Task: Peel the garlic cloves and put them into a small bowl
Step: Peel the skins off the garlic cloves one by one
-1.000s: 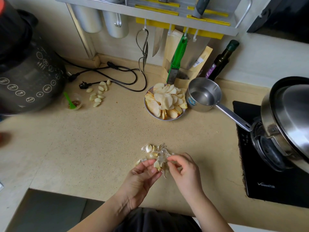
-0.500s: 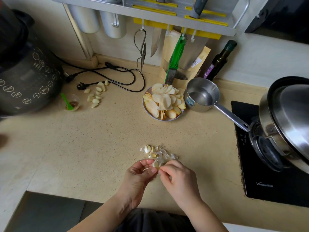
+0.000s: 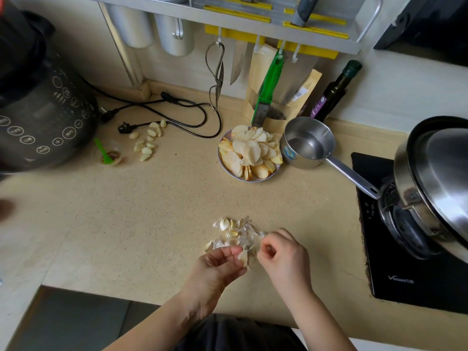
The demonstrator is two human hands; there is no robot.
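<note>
Lower centre of frame: left hand (image 3: 217, 262) pinches a clove (image 3: 243, 257) above the tabletop (image 3: 152, 211). Right hand (image 3: 281, 252) is curled; whether it holds skin cannot be told. Clove judged light, firm, slippery once bare; its skin papery. Grip the ends and peel from the tip.

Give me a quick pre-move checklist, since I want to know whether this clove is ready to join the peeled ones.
1. Clove held: ok, left hand pinches the garlic clove.
2. Skin fully off: not ok, papery skin clings to it.
3. Right hand free to peel: cannot tell, fingers curled, possibly round a scrap.
4. Small bowl for cloves: not ok, peeled cloves lie on the bare counter.
5. Path to that pile: ok, nothing stands between.
</note>
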